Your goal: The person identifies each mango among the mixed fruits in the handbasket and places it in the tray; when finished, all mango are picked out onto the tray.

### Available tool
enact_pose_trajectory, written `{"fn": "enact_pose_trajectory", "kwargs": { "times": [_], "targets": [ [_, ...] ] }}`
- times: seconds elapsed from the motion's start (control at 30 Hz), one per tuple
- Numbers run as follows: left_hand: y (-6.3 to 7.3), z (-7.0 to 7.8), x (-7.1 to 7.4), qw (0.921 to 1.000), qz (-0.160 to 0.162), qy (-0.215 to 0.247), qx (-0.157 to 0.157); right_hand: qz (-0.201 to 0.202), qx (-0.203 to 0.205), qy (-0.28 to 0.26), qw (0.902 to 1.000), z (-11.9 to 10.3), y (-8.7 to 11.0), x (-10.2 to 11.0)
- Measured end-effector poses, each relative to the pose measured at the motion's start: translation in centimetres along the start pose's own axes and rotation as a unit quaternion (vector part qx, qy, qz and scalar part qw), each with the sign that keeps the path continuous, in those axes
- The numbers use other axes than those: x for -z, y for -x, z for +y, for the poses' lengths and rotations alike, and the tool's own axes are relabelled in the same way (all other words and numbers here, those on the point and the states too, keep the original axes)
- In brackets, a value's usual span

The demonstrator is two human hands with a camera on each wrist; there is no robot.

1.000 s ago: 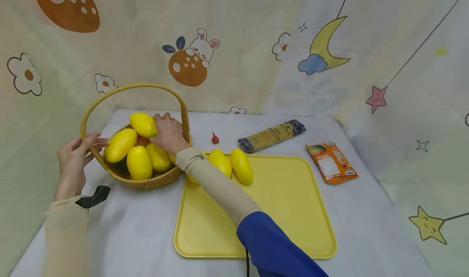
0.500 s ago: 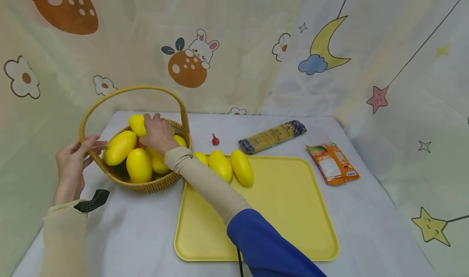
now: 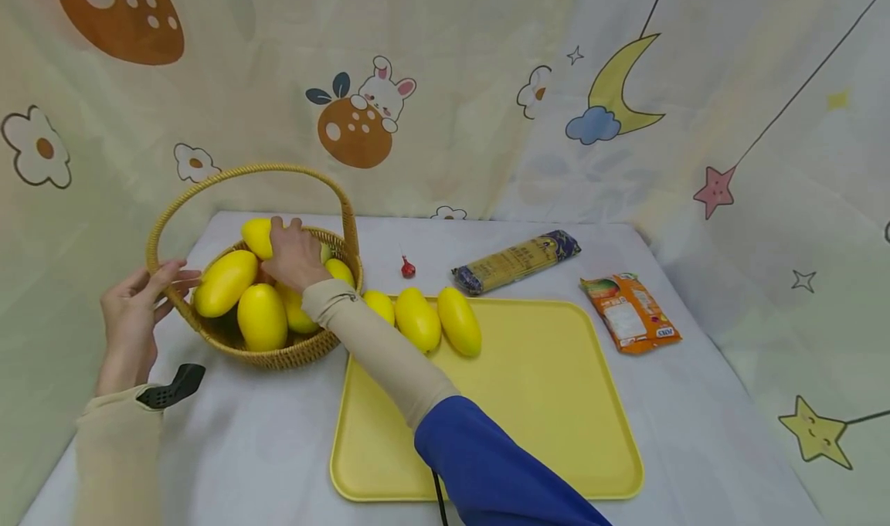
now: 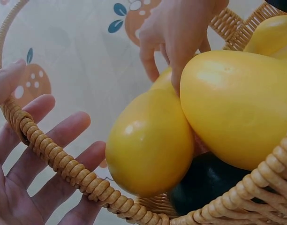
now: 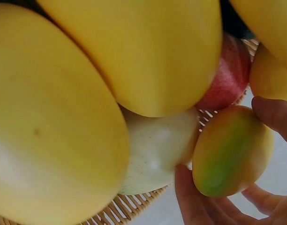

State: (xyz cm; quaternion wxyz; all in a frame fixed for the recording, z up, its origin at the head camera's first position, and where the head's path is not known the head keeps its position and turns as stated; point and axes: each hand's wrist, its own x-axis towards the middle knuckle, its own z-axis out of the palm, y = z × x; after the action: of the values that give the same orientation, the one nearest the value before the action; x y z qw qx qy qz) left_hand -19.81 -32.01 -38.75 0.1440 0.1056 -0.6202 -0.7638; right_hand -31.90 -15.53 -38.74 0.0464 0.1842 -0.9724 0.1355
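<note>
Right hand (image 3: 295, 257) in over the basket (image 3: 295, 351), it was!
Head view: big yellow fruits (image 3: 262, 317) sat left of it, the tray (image 3: 528, 418) below its sleeve. Left wrist: the left hand (image 4: 38, 176) rested fingers loosely spread at the woven rim. Right wrist: half-closed right fingers curled round a small green-yellow mango (image 5: 232, 150), a pale fruit (image 5: 155, 152) just beside them.

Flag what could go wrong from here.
Moving the small fruit in the right hand might dislodge the large yellow fruits crowding the basket. The left hand is spread-fingered at the handle, so the basket could tip if bumped. The beige sleeve passes close to the three fruits on the tray and might knock one.
</note>
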Motion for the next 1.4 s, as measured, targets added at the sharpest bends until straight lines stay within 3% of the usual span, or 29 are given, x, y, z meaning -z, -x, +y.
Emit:
{"fn": "enact_pose_trajectory", "kwargs": {
  "times": [0.3,0.67,0.93,1.4],
  "targets": [
    [0.3,0.1,-0.3,0.9999,-0.001,0.007,-0.007,0.011,0.006,-0.005,0.9999,0.3,0.3,0.2],
    [0.5,0.1,0.3,0.9999,0.004,0.011,-0.010,0.007,0.046,0.014,0.9988,0.4,1.1,1.4],
    [0.5,-0.2,-0.1,0.9997,-0.003,0.023,-0.010,0.017,0.070,0.031,0.9969,2.8,2.8,2.3],
    [0.0,-0.2,-0.1,0.9998,0.001,0.010,-0.018,0.049,0.088,-0.019,0.9948,6.7,6.6,4.3]
  ]
}}
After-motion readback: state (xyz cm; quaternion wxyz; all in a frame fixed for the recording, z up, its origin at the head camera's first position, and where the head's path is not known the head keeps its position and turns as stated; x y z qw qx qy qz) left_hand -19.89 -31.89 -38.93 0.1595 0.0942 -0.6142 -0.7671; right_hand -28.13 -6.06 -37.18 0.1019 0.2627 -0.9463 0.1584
